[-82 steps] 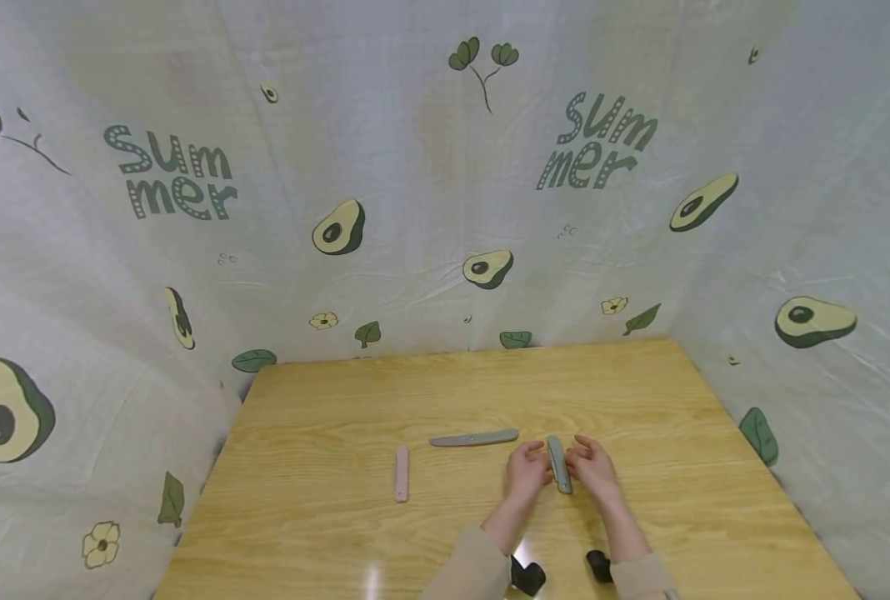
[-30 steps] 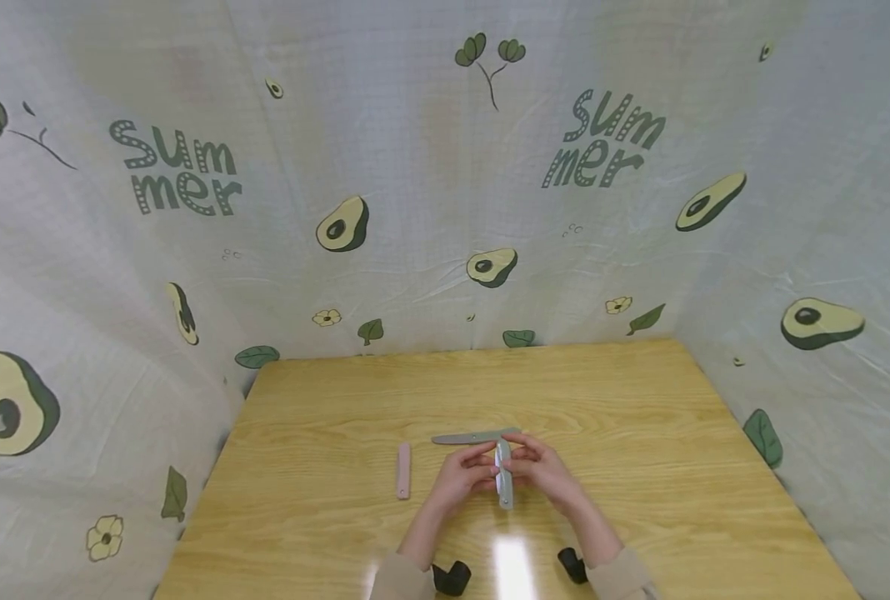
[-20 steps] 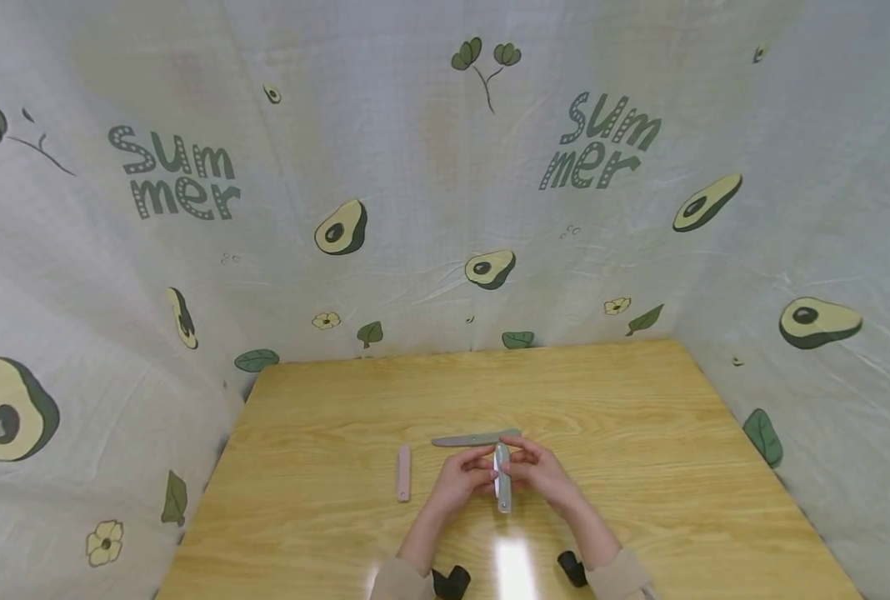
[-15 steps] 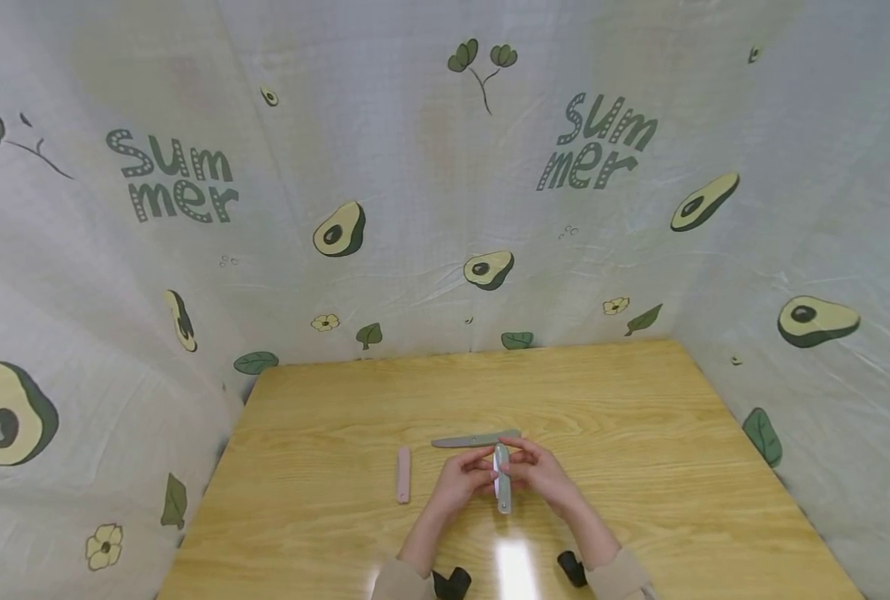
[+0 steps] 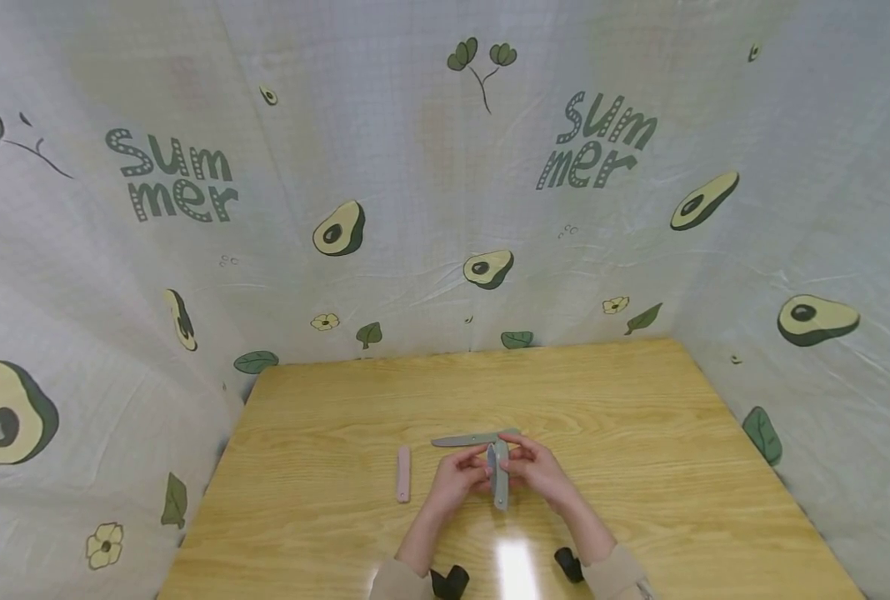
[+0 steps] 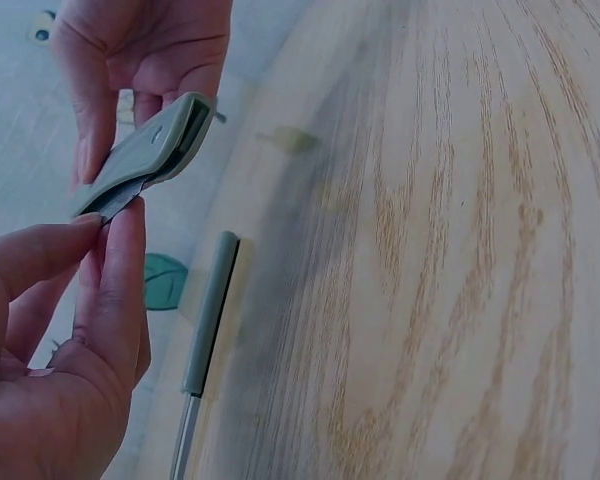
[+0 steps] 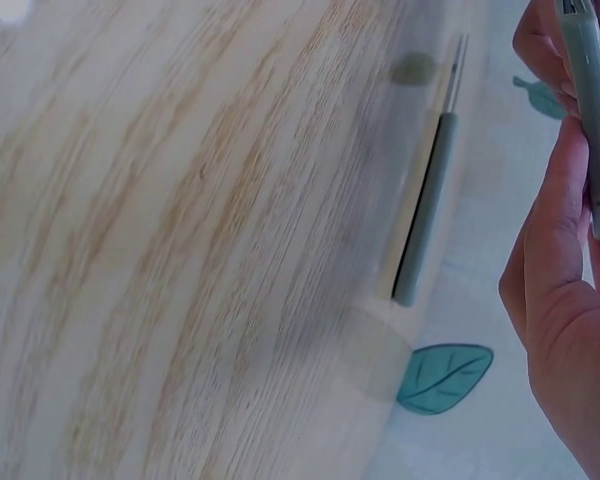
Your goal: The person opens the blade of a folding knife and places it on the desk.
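Above the table, both hands meet at a grey-green folding knife, held upright in the head view. My right hand grips its handle. The thumb and fingers of my left hand pinch the blade, which stands partly out of the handle in the left wrist view. Much of the blade is hidden by those fingertips. Just beyond the hands, a second green-handled folding knife lies unfolded on the table, its blade to the left. Left of the hands lies a pink folding knife, folded.
The wooden table ends at a pale printed curtain along the back and sides. Black straps show near the wrists. A bright light reflection lies on the wood in front of the hands.
Both hands have brought the green knife leftward from the right side and now hold it together. During the last half second its blade has swung slightly out of the handle.
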Tool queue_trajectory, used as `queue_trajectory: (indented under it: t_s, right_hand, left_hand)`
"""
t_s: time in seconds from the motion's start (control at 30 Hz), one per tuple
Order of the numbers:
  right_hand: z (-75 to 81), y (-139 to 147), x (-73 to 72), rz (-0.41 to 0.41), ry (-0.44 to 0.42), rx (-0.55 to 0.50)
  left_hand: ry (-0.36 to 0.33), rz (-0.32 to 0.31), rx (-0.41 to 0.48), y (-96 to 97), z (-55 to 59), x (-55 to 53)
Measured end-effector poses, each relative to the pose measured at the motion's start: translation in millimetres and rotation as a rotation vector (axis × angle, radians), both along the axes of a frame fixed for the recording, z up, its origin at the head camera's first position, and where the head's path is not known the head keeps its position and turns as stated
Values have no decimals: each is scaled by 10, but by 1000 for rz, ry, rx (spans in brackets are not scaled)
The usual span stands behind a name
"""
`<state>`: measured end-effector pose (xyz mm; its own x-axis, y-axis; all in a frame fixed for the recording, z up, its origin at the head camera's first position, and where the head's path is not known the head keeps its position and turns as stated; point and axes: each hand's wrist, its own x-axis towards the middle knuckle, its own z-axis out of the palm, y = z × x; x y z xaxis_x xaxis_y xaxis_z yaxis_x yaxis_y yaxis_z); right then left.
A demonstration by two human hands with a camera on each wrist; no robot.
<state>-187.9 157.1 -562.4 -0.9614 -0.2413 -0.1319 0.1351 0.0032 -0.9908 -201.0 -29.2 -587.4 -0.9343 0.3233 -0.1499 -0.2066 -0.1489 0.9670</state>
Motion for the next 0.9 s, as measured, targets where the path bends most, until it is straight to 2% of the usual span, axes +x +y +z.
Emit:
queue_trajectory:
  t_s: [0.27, 0.53, 0.9]
  right_hand:
    - [-17, 1, -30, -47, -19, 39]
    - [9, 6, -29, -56, -16, 37]
    - [11, 31, -49, -91, -21, 23]
  left_hand:
    - [-14, 34, -18, 6, -35, -10]
    - [-8, 54, -37, 22, -1, -15]
    - [12, 63, -21, 35, 37, -19]
